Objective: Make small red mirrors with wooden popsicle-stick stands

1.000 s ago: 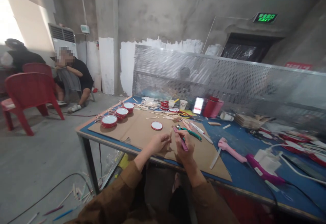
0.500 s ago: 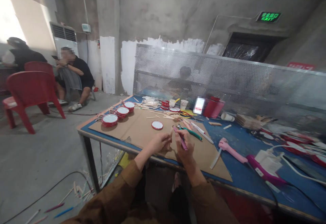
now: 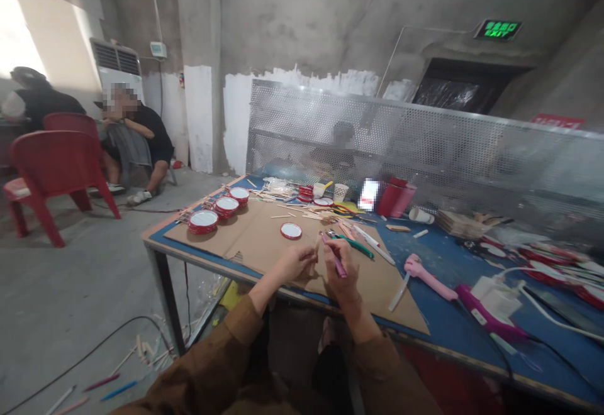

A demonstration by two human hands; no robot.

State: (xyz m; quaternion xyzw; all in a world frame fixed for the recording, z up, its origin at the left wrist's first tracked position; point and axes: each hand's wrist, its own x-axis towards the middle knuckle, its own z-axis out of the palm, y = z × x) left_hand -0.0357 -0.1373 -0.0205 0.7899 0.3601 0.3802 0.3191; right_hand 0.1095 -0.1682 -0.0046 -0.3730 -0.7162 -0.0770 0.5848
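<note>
My left hand [image 3: 295, 263] pinches a thin wooden stick [image 3: 316, 248] above a sheet of brown cardboard [image 3: 255, 242]. My right hand [image 3: 340, 271] grips a slim pink tool [image 3: 336, 261], its tip close to the wooden stick. What the pink tool is, I cannot tell. Just beyond my hands lie green-handled pliers [image 3: 357, 248]. A red-rimmed round tin with a white face [image 3: 291, 231] sits alone on the cardboard, left of my hands. Several similar tins [image 3: 202, 221] stand at the cardboard's far left corner.
The blue tabletop [image 3: 438, 245] holds a pink glue gun [image 3: 427, 278], a magenta glue gun [image 3: 486, 317], white cables, and scattered sticks. A perforated metal screen [image 3: 377, 138] stands behind it. Two seated people [image 3: 136, 135] and red plastic chairs [image 3: 56, 170] are at the left.
My hands stay almost in place, holding the same things. The whole view has shifted only slightly.
</note>
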